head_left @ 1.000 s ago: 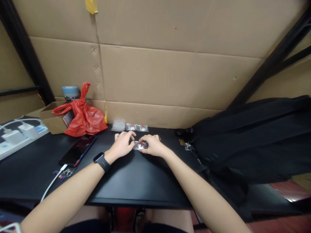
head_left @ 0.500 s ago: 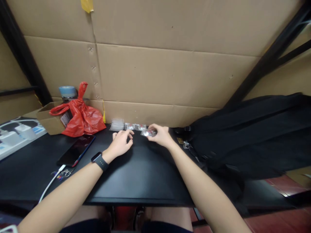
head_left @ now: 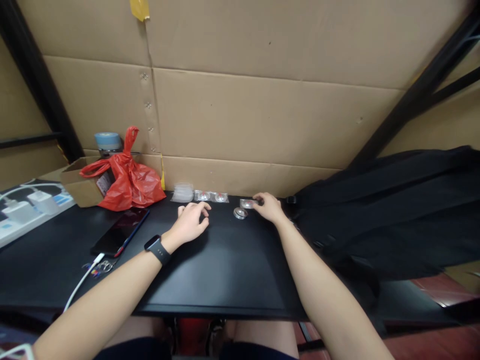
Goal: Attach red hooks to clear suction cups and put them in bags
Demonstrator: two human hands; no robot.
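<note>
My right hand [head_left: 269,207] is at the back of the black desk, thumb and fingertips closed on the right end of a small clear packet [head_left: 246,203] with a round silvery piece inside. Just in front of that packet lies a loose round metal piece [head_left: 240,213], shaped like a short disc. Two similar clear packets, a left one [head_left: 203,196] and a right one [head_left: 219,197], lie side by side along the cardboard wall. Beside them is a stack of clear plastic bags [head_left: 182,192]. My left hand [head_left: 191,221] hovers low over the desk, fingers loosely curled and apart, holding nothing.
A red plastic bag [head_left: 131,185] and a cardboard box [head_left: 80,185] stand at the back left. A phone [head_left: 122,232], keys [head_left: 103,267] and a white power strip [head_left: 22,225] lie on the left. A black backpack [head_left: 382,215] covers the right side.
My right hand has moved right. The round metal piece and the packet now show separately on the desk, where a packet was in my fingers before. My left hand has barely moved.
</note>
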